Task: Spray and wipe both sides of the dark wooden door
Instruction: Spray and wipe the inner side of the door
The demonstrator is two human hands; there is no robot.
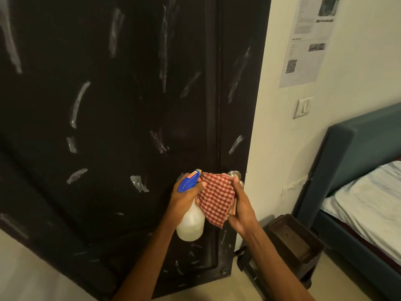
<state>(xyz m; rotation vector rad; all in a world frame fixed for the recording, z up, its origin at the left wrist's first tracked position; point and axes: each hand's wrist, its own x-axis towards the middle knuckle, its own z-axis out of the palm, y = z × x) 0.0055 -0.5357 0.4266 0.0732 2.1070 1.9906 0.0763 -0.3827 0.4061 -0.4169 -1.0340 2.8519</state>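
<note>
Directly ahead stands the dark wooden door (pixel 108 127), its near face marked with many white streaks, so wiping appears barely begun; the far face is hidden and presumably untreated. One white plastic spray bottle with blue trigger head (pixel 191 213) is held in the left hand (pixel 184 198), fingers wrapped around its neck. One red-and-white checked cloth (pixel 217 198) is pinched in the right hand (pixel 240 207), beside the single metal door knob (pixel 234 173).
</note>
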